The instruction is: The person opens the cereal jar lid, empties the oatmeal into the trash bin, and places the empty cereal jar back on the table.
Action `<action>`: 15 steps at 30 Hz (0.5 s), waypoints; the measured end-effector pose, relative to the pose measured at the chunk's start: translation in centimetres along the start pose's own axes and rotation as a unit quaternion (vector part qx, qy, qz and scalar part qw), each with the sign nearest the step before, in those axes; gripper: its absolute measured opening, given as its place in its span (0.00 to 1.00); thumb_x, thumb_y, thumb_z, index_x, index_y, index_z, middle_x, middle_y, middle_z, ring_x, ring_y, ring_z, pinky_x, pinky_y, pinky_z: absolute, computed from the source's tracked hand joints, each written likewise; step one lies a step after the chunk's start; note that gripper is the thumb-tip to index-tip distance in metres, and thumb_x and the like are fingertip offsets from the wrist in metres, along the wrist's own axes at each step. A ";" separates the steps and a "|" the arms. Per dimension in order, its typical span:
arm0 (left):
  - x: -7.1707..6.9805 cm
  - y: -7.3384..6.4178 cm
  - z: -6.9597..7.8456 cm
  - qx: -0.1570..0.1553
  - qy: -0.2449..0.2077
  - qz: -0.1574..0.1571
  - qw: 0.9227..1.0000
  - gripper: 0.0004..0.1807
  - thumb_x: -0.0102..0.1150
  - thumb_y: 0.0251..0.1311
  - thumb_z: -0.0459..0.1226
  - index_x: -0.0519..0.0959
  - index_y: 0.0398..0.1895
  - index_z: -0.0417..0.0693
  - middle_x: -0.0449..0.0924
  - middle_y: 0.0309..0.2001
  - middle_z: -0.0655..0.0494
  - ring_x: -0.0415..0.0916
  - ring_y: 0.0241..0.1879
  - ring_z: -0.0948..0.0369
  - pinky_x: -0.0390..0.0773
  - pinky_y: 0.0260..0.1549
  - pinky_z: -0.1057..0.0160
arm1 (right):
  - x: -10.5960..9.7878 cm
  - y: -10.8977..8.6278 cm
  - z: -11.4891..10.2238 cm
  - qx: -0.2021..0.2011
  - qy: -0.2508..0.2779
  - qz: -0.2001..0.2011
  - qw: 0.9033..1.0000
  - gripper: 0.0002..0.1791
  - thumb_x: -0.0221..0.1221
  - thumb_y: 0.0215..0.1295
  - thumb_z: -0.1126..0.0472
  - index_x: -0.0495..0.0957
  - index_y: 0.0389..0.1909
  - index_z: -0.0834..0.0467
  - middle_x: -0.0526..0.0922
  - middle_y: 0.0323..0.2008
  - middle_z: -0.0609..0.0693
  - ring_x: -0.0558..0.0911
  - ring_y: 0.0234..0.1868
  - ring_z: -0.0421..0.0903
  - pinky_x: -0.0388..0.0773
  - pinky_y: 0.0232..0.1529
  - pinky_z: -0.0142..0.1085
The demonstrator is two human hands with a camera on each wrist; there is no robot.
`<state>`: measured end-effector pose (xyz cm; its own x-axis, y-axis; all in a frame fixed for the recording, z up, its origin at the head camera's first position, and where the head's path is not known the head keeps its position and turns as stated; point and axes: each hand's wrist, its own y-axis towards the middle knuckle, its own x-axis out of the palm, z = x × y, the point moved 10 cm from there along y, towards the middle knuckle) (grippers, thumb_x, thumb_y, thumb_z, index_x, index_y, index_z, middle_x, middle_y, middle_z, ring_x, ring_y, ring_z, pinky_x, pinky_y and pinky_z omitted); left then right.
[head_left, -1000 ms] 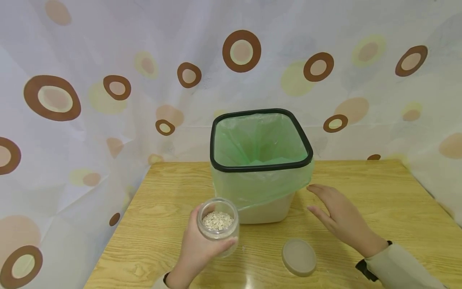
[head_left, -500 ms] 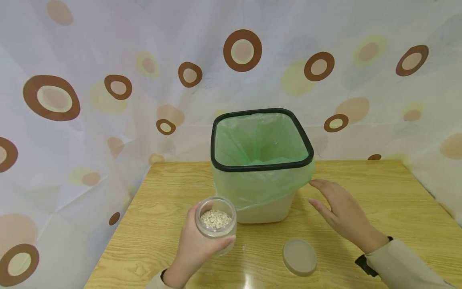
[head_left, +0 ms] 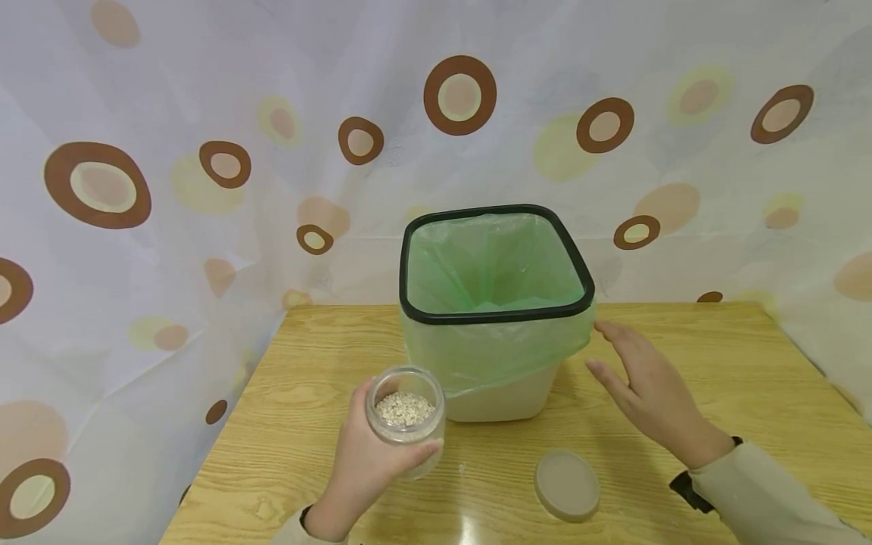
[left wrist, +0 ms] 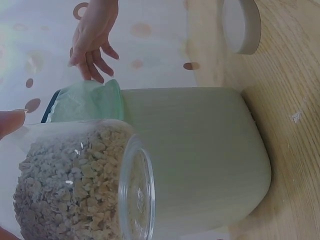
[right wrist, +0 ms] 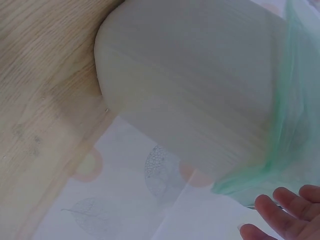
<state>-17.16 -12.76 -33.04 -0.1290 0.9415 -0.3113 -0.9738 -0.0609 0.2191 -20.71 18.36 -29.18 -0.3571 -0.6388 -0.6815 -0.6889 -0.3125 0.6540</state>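
Note:
My left hand (head_left: 371,460) grips a clear jar (left wrist: 75,180) of rolled oats (head_left: 405,409), thumb and fingers around its side. The jar has no lid on and is held in front of a pale trash bin (head_left: 500,397). A green bag (head_left: 493,352) lines the bin, folded over its outside under a black rim (head_left: 500,314). My right hand (head_left: 647,393) is beside the bin's right side, fingers extended, fingertips right at the bag's hanging edge. In the right wrist view those fingers (right wrist: 282,215) appear just below the green bag.
A round beige lid (head_left: 567,484) lies on the wooden table (head_left: 327,363), right of the jar and in front of the bin. Small white crumbs (left wrist: 296,117) dot the wood. A patterned curtain (head_left: 272,91) hangs behind and along both sides.
My right hand has risen a little along the bin's right side, up the bag's overhang. The left hand with the jar has shifted slightly left and up. Lid and bin stay put.

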 end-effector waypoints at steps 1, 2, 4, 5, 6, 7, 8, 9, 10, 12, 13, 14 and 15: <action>-0.1 0.0 0.0 0.000 0.001 0.001 1.000 0.52 0.84 0.26 0.36 0.65 0.61 0.36 0.75 0.56 0.47 0.72 0.55 0.51 0.69 0.55 0.48 | -0.1 0.1 0.0 -0.001 0.002 0.001 1.000 0.27 0.53 0.73 0.53 0.68 0.60 0.71 0.75 0.54 0.69 0.74 0.53 0.66 0.68 0.51 0.59; -0.1 0.0 0.1 -0.001 0.001 0.002 1.000 0.52 0.84 0.26 0.36 0.65 0.61 0.35 0.75 0.56 0.47 0.72 0.55 0.51 0.69 0.55 0.48 | -0.1 0.2 -0.1 0.001 0.003 0.001 1.000 0.27 0.53 0.73 0.54 0.68 0.61 0.71 0.75 0.54 0.68 0.74 0.53 0.65 0.68 0.50 0.58; -0.2 0.1 0.1 -0.001 0.002 0.003 1.000 0.53 0.84 0.26 0.36 0.65 0.61 0.35 0.75 0.56 0.47 0.72 0.55 0.51 0.69 0.56 0.47 | -0.2 0.4 -0.1 0.003 0.007 0.000 1.000 0.26 0.53 0.73 0.55 0.67 0.62 0.71 0.74 0.55 0.67 0.74 0.52 0.64 0.68 0.50 0.58; -0.2 0.1 0.2 0.000 0.002 0.002 1.000 0.53 0.84 0.26 0.35 0.65 0.61 0.35 0.75 0.56 0.47 0.72 0.55 0.50 0.69 0.56 0.47 | -0.3 0.4 -0.2 0.003 0.009 -0.001 1.000 0.26 0.54 0.73 0.56 0.66 0.63 0.71 0.74 0.55 0.67 0.74 0.52 0.64 0.68 0.50 0.57; -0.3 0.1 0.2 0.000 0.002 0.002 1.000 0.53 0.84 0.26 0.36 0.65 0.61 0.35 0.75 0.56 0.47 0.72 0.55 0.50 0.69 0.56 0.47 | -0.3 0.5 -0.2 0.003 0.011 -0.001 1.000 0.27 0.54 0.73 0.57 0.65 0.64 0.70 0.74 0.56 0.67 0.74 0.52 0.64 0.68 0.50 0.57; -0.3 0.1 0.2 0.001 0.002 0.003 1.000 0.53 0.84 0.25 0.35 0.65 0.61 0.35 0.75 0.56 0.46 0.72 0.55 0.50 0.69 0.56 0.46 | -0.3 0.6 -0.2 0.005 0.012 -0.003 1.000 0.27 0.54 0.73 0.57 0.64 0.65 0.70 0.73 0.56 0.67 0.74 0.52 0.64 0.68 0.50 0.57; -0.3 0.1 0.3 0.001 0.000 0.001 1.000 0.53 0.84 0.26 0.36 0.65 0.62 0.35 0.74 0.56 0.46 0.72 0.55 0.50 0.68 0.56 0.46 | -0.4 0.7 -0.2 0.006 0.014 -0.004 1.000 0.28 0.54 0.73 0.58 0.63 0.67 0.69 0.73 0.57 0.66 0.73 0.53 0.63 0.67 0.50 0.57; -0.4 0.2 0.3 0.000 0.002 0.002 1.000 0.53 0.84 0.26 0.36 0.65 0.62 0.35 0.75 0.56 0.46 0.72 0.55 0.50 0.68 0.56 0.46 | -0.4 0.7 -0.2 0.005 0.015 -0.005 1.000 0.29 0.54 0.73 0.58 0.62 0.68 0.69 0.72 0.58 0.66 0.73 0.53 0.63 0.67 0.50 0.57; -0.4 0.2 0.3 -0.002 0.001 0.001 1.000 0.53 0.84 0.26 0.36 0.65 0.62 0.36 0.74 0.57 0.46 0.72 0.55 0.50 0.68 0.56 0.47 | -0.5 0.8 -0.3 0.006 0.017 -0.005 1.000 0.29 0.54 0.73 0.58 0.61 0.69 0.69 0.72 0.58 0.66 0.73 0.53 0.63 0.67 0.50 0.57; -0.5 0.2 0.4 -0.005 0.002 -0.001 1.000 0.54 0.84 0.27 0.36 0.64 0.63 0.35 0.74 0.57 0.46 0.72 0.55 0.51 0.68 0.56 0.47 | -0.6 1.0 -0.3 0.009 0.018 -0.005 1.000 0.29 0.53 0.73 0.59 0.60 0.69 0.69 0.72 0.58 0.66 0.73 0.54 0.63 0.67 0.50 0.58; -0.6 0.2 0.5 -0.005 0.002 -0.001 1.000 0.53 0.84 0.28 0.36 0.64 0.63 0.35 0.74 0.57 0.46 0.72 0.55 0.51 0.68 0.56 0.47 | -0.6 1.1 -0.3 0.010 0.019 -0.003 1.000 0.29 0.53 0.73 0.59 0.60 0.69 0.69 0.72 0.58 0.66 0.73 0.54 0.63 0.67 0.50 0.58; -0.6 0.2 0.5 -0.006 0.003 -0.002 1.000 0.53 0.84 0.28 0.36 0.64 0.63 0.35 0.74 0.57 0.46 0.72 0.55 0.51 0.68 0.56 0.47 | -0.8 1.2 -0.4 0.010 0.020 -0.001 1.000 0.29 0.53 0.73 0.58 0.61 0.69 0.69 0.72 0.58 0.66 0.73 0.53 0.63 0.67 0.50 0.58; -0.7 0.3 0.6 -0.006 0.003 -0.001 1.000 0.53 0.84 0.28 0.36 0.64 0.63 0.35 0.74 0.57 0.46 0.72 0.55 0.50 0.68 0.56 0.48 | -0.8 1.4 -0.4 0.011 0.022 0.001 1.000 0.29 0.53 0.73 0.58 0.61 0.68 0.69 0.72 0.58 0.66 0.73 0.53 0.64 0.67 0.50 0.58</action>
<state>-17.21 -13.23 -32.19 -0.1279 0.9394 -0.3181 -0.9764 -0.0631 0.2065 -21.12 18.21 -27.59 -0.3315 -0.6692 -0.6650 -0.7015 -0.2966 0.6481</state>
